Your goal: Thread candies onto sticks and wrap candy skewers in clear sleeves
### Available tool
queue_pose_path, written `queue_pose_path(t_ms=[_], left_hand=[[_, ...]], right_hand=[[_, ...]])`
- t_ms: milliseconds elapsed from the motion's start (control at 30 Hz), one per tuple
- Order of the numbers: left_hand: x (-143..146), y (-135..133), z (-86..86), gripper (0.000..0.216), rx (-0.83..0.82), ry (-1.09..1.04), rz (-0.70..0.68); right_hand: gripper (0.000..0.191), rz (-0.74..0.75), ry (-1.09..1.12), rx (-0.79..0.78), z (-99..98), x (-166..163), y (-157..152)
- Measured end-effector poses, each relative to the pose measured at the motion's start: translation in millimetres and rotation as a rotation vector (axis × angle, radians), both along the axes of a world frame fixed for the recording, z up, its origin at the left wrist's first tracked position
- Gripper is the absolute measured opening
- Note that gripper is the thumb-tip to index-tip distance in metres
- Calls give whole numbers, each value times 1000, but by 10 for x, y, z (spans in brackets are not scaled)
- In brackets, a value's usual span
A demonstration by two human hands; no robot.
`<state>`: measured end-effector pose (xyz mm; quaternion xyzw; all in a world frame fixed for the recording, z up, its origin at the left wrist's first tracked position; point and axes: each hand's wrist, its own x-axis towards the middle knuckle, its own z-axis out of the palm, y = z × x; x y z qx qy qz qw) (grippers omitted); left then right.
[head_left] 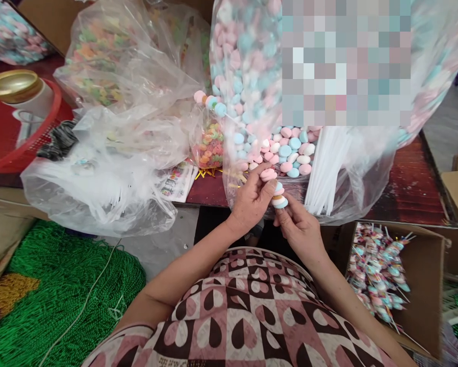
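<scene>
Between my hands, in front of the table edge, is a stack of pink, white and blue marshmallows (280,202) with a brownish-orange layer among them. My left hand (250,203) is closed on the stack's upper end, with pink marshmallows (268,175) at its fingertips. From below, my right hand (302,227) pinches the lower end; any stick there is hidden by the fingers. Just beyond lie many loose pink, blue and white marshmallows (286,151) in a large clear bag (248,114). Beside them rests a bundle of white sticks (323,176).
Left of me, a clear bag of white sticks (95,196) overhangs the table edge. Behind it are bags of coloured gummies (102,61) and a red basket (55,114). A cardboard box (424,285) of wrapped candy skewers stands low right; green tinsel-like cord (72,285) lies low left.
</scene>
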<state>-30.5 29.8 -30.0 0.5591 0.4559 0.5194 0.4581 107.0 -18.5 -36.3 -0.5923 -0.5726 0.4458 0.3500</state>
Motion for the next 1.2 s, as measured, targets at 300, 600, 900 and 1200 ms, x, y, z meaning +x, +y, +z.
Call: queue_pose_path(t_ms=[300, 600, 900, 1200], left_hand=[[-12, -2, 11, 40, -7, 79, 2], [-8, -6, -13, 39, -18, 122, -5], [-8, -4, -23, 38, -18, 148, -11], [-2, -6, -18, 39, -10, 144, -5]], right_hand=[[50, -15, 27, -17, -2, -4, 6], [50, -30, 50, -31, 17, -13, 3], [51, -47, 100, -55, 13, -6, -14], [50, -37, 84, -53, 28, -9, 0]])
